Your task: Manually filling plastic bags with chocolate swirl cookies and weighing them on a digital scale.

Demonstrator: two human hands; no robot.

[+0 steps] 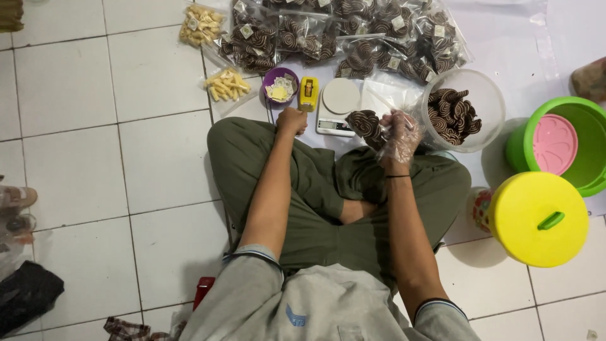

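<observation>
I sit cross-legged on a white tiled floor. My left hand [291, 120] rests as a closed fist on my left knee, close to a small white kitchen scale [339, 105] and a yellow tape dispenser [308, 93]. My right hand [399, 134] wears a clear plastic glove and grips a clear plastic bag of brown spiral snacks [368, 126] just in front of the scale. To the right of that hand stands a clear round tub [470, 83] holding more spiral snacks [453, 115].
Several sealed bags of spiral snacks [353, 31] lie along the top, with two bags of pale yellow sticks [228, 84] at their left. A purple bowl of labels [279, 84] sits by the dispenser. A green bucket [588, 136] and a yellow lid [538, 218] stand at right.
</observation>
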